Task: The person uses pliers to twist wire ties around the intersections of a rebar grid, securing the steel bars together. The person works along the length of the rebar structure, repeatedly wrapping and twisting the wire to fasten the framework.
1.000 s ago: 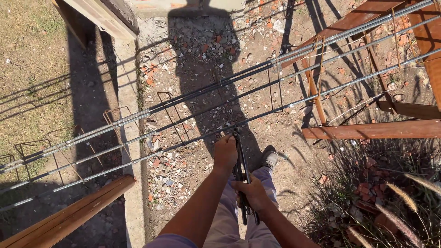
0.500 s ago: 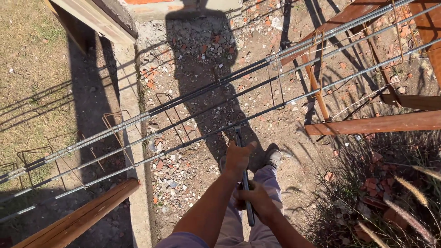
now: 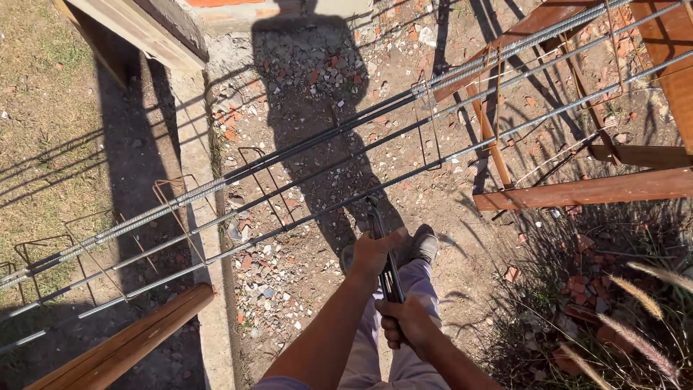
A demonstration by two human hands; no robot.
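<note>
Since before, both my hands slid down the pincers (image 3: 382,249): left hand (image 3: 375,254) and right hand (image 3: 406,323) clenched on handles; jaws could slip off the near rebar (image 3: 289,225).

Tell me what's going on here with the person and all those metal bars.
A person stands over a rebar cage of long ribbed bars and rectangular stirrups, laid across rusty steel trestles above rubble-strewn ground. Both hands hold long-handled tying pincers: the left hand wraps the tool nearer its head, and the right hand grasps the handle ends. The pincers' head sits at the nearest bar. A wooden beam lies lower left.
</note>
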